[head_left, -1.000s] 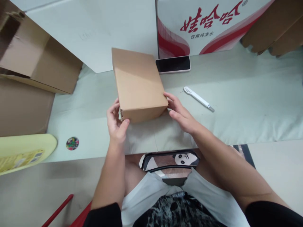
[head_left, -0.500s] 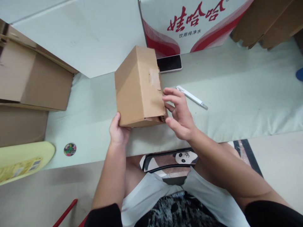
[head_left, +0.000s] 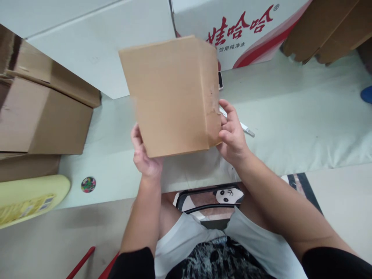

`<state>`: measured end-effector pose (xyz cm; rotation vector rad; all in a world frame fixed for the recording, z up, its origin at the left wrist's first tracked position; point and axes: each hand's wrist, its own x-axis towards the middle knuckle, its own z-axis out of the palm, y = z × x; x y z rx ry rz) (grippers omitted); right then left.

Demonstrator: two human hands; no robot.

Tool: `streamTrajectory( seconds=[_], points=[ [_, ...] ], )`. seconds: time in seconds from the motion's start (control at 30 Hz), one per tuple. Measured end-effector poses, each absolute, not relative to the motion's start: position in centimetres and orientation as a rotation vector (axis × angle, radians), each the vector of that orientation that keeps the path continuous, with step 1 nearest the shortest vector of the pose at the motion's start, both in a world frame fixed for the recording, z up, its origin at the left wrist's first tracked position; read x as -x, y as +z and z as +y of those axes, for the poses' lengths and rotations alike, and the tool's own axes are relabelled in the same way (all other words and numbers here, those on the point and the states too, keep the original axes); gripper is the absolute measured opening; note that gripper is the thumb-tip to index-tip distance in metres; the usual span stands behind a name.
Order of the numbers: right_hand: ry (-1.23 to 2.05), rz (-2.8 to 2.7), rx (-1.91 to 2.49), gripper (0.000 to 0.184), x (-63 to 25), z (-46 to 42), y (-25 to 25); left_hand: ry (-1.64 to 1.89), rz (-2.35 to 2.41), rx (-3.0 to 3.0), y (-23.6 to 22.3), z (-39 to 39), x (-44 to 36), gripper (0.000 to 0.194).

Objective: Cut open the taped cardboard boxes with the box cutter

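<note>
A plain brown cardboard box (head_left: 171, 93) is lifted off the pale green mat (head_left: 290, 116) and tilted toward me. My left hand (head_left: 143, 153) grips its lower left corner from beneath, thumb on the near face. My right hand (head_left: 232, 133) is curled round its right edge. The box hides most of a dark phone (head_left: 220, 79) behind it. A white utility knife (head_left: 245, 128) lies on the mat just beyond my right hand.
Brown cartons (head_left: 43, 112) are stacked at the left. A white carton with red print (head_left: 247, 31) stands at the back, more cardboard (head_left: 328, 27) at the back right. A yellow board (head_left: 29, 195) and a round sticker (head_left: 88, 184) lie near left.
The box went from lying on the mat to being tipped on edge, then raised and turned toward me. My right hand moved from hovering open beside it to gripping its right edge.
</note>
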<state>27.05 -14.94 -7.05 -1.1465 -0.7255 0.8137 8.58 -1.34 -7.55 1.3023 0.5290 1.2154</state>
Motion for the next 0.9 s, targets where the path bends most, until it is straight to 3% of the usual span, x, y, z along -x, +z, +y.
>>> streamTrajectory(
  seconds=[0.17, 0.3, 0.47, 0.67, 0.9],
  points=[
    [0.685, -1.045, 1.272, 0.146, -27.6, -15.2, -7.7, 1.151, 0.467, -1.31, -7.5, -1.1, -8.0, 0.066],
    [0.605, -1.182, 1.495, 0.152, -28.2, -15.6, -8.8, 1.215, 0.43, -1.393, -7.8, -0.3, -7.6, 0.066],
    [0.493, -1.188, 1.537, 0.142, -28.6, -15.5, -9.2, 1.111, 0.459, -1.505, -8.9, 1.0, -6.3, 0.076],
    [0.407, -1.061, 1.524, 0.132, -27.9, -15.3, -8.9, 1.149, 0.501, -1.496, -8.7, 1.2, -5.7, 0.072],
    [0.48, -0.858, 1.517, 0.114, -27.0, -15.3, -7.9, 1.178, 0.616, -1.541, -7.3, 0.5, -6.0, 0.092]
  ],
)
